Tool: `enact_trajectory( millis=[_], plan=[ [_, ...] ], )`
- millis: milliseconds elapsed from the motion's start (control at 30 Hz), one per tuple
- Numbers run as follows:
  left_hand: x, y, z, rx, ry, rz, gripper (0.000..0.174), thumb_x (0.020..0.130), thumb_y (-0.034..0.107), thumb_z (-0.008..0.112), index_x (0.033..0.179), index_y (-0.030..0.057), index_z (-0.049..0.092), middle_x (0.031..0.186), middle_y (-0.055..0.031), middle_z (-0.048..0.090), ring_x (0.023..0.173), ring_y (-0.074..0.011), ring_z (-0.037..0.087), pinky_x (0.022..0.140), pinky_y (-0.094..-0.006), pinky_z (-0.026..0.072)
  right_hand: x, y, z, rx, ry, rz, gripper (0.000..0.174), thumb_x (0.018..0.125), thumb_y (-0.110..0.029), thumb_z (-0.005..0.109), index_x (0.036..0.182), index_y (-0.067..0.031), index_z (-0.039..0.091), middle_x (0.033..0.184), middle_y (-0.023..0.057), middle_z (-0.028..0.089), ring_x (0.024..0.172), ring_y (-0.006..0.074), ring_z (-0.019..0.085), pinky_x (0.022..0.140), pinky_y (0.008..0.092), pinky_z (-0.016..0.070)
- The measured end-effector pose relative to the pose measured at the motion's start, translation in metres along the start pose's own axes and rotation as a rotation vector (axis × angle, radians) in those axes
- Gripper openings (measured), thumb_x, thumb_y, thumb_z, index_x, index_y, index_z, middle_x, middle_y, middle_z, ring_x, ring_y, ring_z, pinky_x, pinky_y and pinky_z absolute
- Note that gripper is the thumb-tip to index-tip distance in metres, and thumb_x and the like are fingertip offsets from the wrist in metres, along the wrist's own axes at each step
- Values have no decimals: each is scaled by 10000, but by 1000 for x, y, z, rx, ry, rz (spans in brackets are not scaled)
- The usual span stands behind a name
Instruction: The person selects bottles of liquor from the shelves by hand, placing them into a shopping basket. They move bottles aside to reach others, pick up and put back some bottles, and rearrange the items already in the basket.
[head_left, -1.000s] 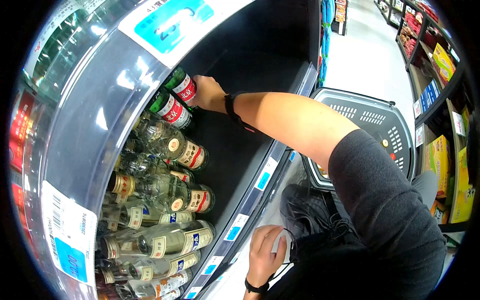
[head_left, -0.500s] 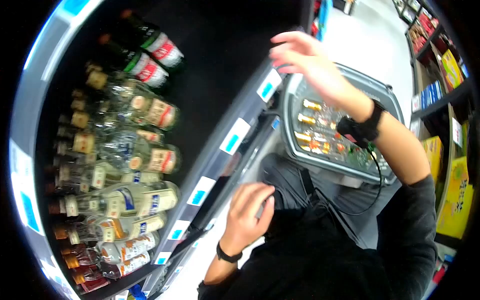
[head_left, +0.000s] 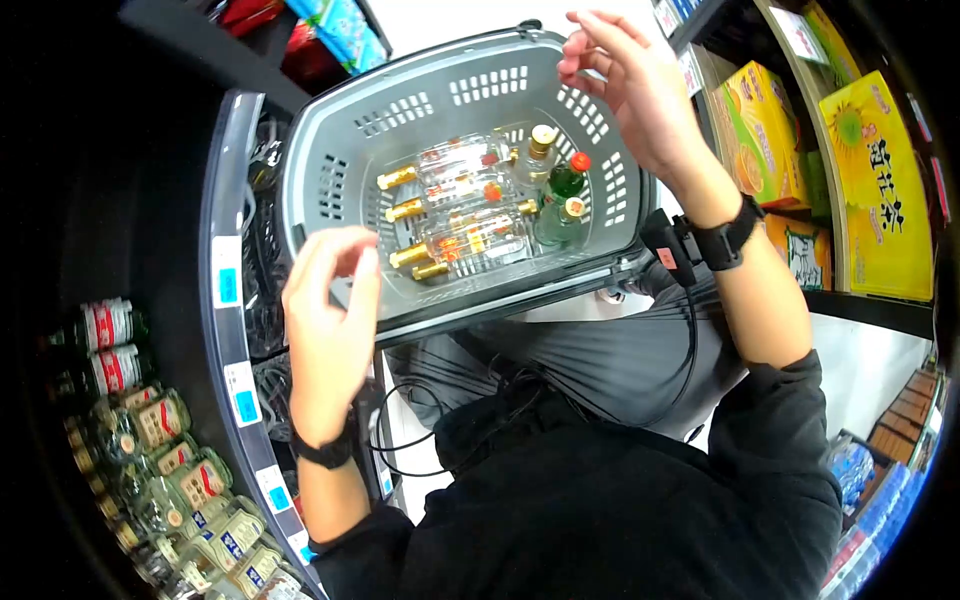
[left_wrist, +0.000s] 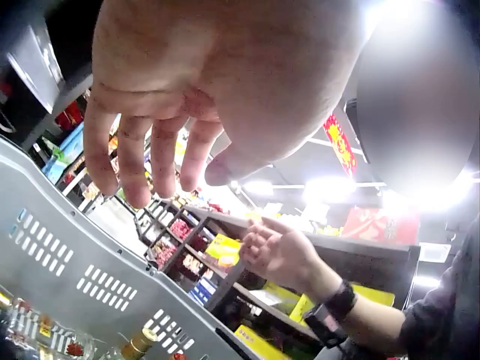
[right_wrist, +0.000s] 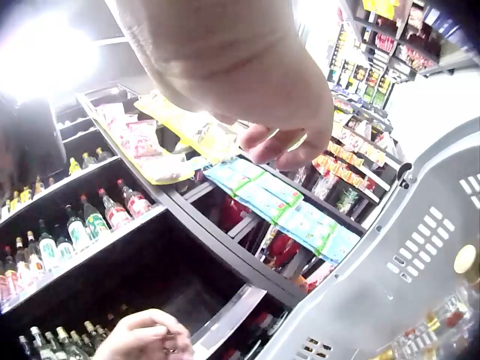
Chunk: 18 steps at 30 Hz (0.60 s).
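Observation:
Both hands hang in the air with nothing in them. In the head view the left hand [head_left: 330,320] is above the near left rim of a grey basket [head_left: 330,135], fingers loosely bent. The right hand [head_left: 640,95] is raised over the basket's far right side, fingers relaxed. Inside the basket lie several clear bottles with gold caps [head_left: 470,237]. Beside them stand a green bottle with a red cap [head_left: 567,180], a pale green bottle [head_left: 558,222] and a clear bottle with a light cap [head_left: 537,158]. The left wrist view shows the left palm [left_wrist: 217,90] with fingers extended.
A dark shelf with price tags [head_left: 228,272] runs along the left, holding green bottles [head_left: 115,325] and clear bottles [head_left: 160,420]. On the right, a shelf carries yellow boxes [head_left: 875,190]. Loose cables [head_left: 410,470] hang near the person's lap.
The right hand has left the green bottles on the shelf and moved right, over the basket. The left hand has risen to the basket's near left rim. The view has turned toward the basket.

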<state>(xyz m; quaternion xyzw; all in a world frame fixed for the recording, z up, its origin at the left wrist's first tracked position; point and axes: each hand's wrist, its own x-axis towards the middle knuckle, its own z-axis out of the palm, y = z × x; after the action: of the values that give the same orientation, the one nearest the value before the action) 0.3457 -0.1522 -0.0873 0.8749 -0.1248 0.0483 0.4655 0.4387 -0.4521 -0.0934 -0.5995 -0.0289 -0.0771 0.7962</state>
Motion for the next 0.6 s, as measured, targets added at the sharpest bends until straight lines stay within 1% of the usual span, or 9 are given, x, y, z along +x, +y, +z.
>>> enact_trajectory(
  millis=[67, 100, 133, 167, 200, 400, 467, 533, 600],
  plan=[
    [31, -6, 20, 4, -64, -6, 108, 915, 43, 605, 999, -20, 632, 910, -91, 631, 796, -167, 616, 748, -289, 494, -2, -7, -15, -7, 72, -12, 185, 963, -244, 614, 974, -60, 626, 840, 22, 634, 792, 133, 623, 776, 282, 508],
    [46, -11, 28, 9, -112, 2, 110, 917, 51, 604, 998, -20, 629, 905, -89, 628, 787, -165, 614, 742, -290, 494, -11, -19, -17, 93, 140, 122, 226, 992, -245, 570, 1110, -53, 566, 837, 29, 601, 776, 133, 582, 751, 280, 481],
    [59, -14, 38, 14, -159, 10, 113, 918, 59, 604, 997, -19, 627, 899, -87, 625, 778, -164, 612, 736, -291, 493, -12, -22, -22, 63, 193, 140, 226, 973, -264, 599, 1088, -71, 574, 819, 13, 602, 759, 118, 579, 736, 272, 470],
    [70, -12, 46, 37, -234, -20, 123, 926, 85, 597, 993, -15, 623, 887, -90, 617, 767, -165, 606, 719, -293, 489, -12, -23, -28, 76, 197, 129, 224, 972, -257, 599, 1090, -67, 574, 816, 16, 603, 759, 119, 579, 731, 268, 466],
    [82, -12, 53, 88, -288, 53, 129, 929, 95, 589, 987, -15, 620, 880, -98, 608, 769, -169, 605, 706, -303, 486, -12, -24, -33, 89, 200, 119, 223, 972, -250, 599, 1092, -64, 573, 814, 18, 603, 759, 120, 579, 726, 265, 462],
    [131, -37, 103, 153, -429, 68, 146, 908, 114, 594, 969, -17, 617, 842, -124, 613, 778, -231, 611, 712, -348, 488, -4, -32, -40, 154, 204, 69, 241, 979, -275, 579, 1087, -59, 579, 800, 11, 599, 756, 123, 572, 725, 262, 452],
    [142, -60, 115, 204, -484, 120, 147, 923, 118, 614, 985, -15, 616, 881, -61, 633, 731, -112, 588, 629, -270, 454, 1, -37, -37, 108, 234, 52, 257, 983, -284, 571, 1090, -50, 586, 783, 10, 585, 755, 122, 568, 733, 266, 446],
    [148, -82, 118, 228, -500, 114, 139, 922, 116, 610, 980, -10, 619, 877, -52, 638, 739, -103, 585, 641, -274, 464, -7, -53, -29, 191, 153, 22, 254, 980, -275, 572, 1086, -45, 586, 770, 13, 572, 743, 122, 570, 725, 264, 451],
    [149, -98, 117, 196, -610, -107, 139, 923, 114, 607, 991, -6, 621, 867, -33, 641, 747, -88, 577, 650, -279, 471, -3, -46, -24, 149, 168, -48, 234, 993, -251, 547, 1082, -36, 577, 775, 19, 569, 716, 127, 577, 700, 261, 478]
  ],
)
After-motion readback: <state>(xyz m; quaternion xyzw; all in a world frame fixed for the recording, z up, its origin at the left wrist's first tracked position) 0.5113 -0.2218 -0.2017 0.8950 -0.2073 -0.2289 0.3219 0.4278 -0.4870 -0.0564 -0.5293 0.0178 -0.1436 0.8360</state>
